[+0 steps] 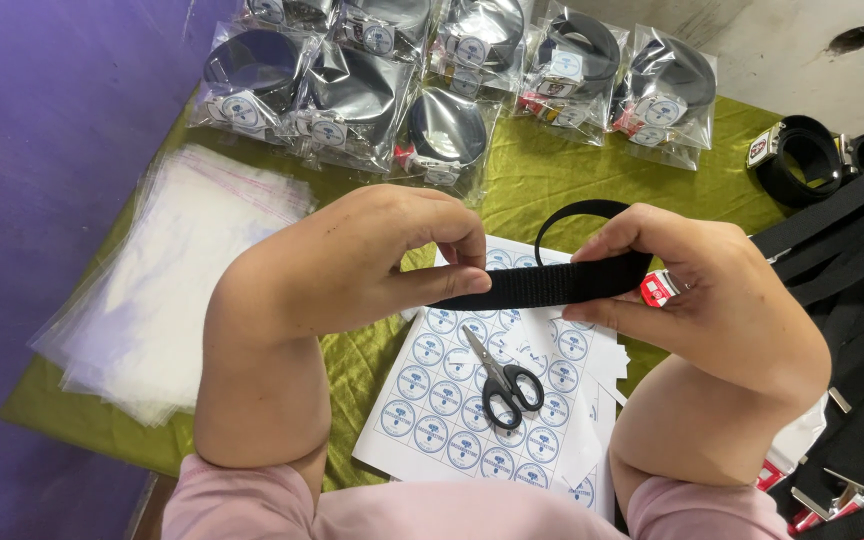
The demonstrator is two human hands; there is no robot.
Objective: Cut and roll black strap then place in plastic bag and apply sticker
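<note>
A black webbing belt (552, 283) is pinched taut between the left hand (372, 260) and right hand (712, 300) above the sticker sheet (452, 410); several bagged belts (352, 95) are finished, loose belts (852, 300) are left.

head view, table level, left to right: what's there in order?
Stack of clear plastic bags → left hand → black scissors lying on the sticker sheet → right hand, gripping the black webbing strap with the left → pile of loose black straps.
</note>
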